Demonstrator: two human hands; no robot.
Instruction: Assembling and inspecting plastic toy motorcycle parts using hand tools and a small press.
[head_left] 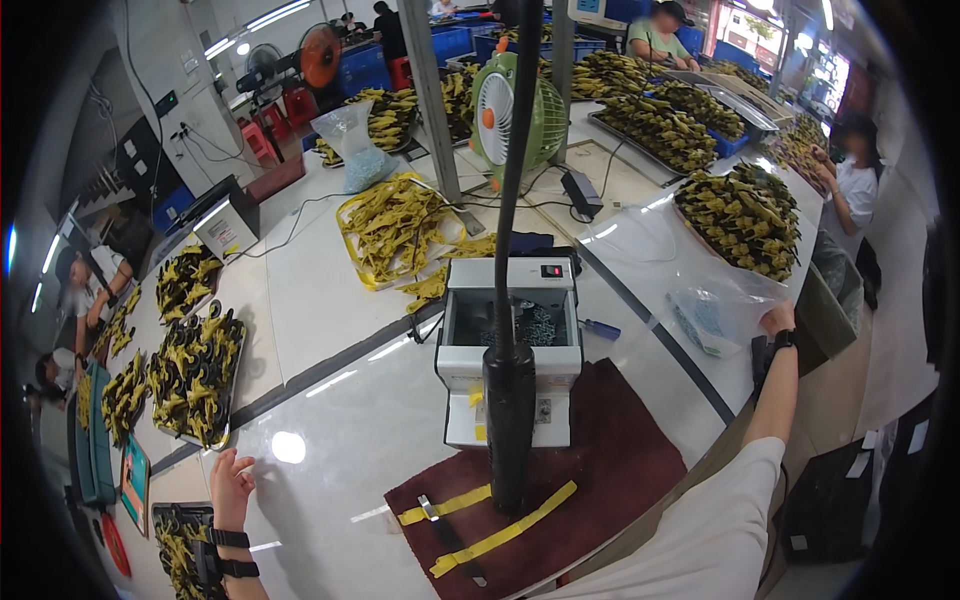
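Note:
My left hand [232,485] is at the lower left with its fingers apart and nothing in them. It is just below a tray of yellow-and-black parts [198,368]. At the right, my right hand [778,318] grips the edge of a clear plastic bag [712,310] with small pale-blue pieces at its bottom. A black electric screwdriver [508,420] hangs upright in the middle. Behind it stands a white machine [558,366] whose open bin [537,325] contains small bluish parts. On a dark red cloth [610,450] lie yellow strips [510,528] and a black strip with metal ends [455,538].
A green fan [515,118] stands beyond the machine. Yellow parts [395,225] lie heaped behind it, near another bag of blue pieces [362,160]. A blue-handled screwdriver [600,329] lies right of the machine. Loaded trays [738,215] line the far right; several people work around the tables.

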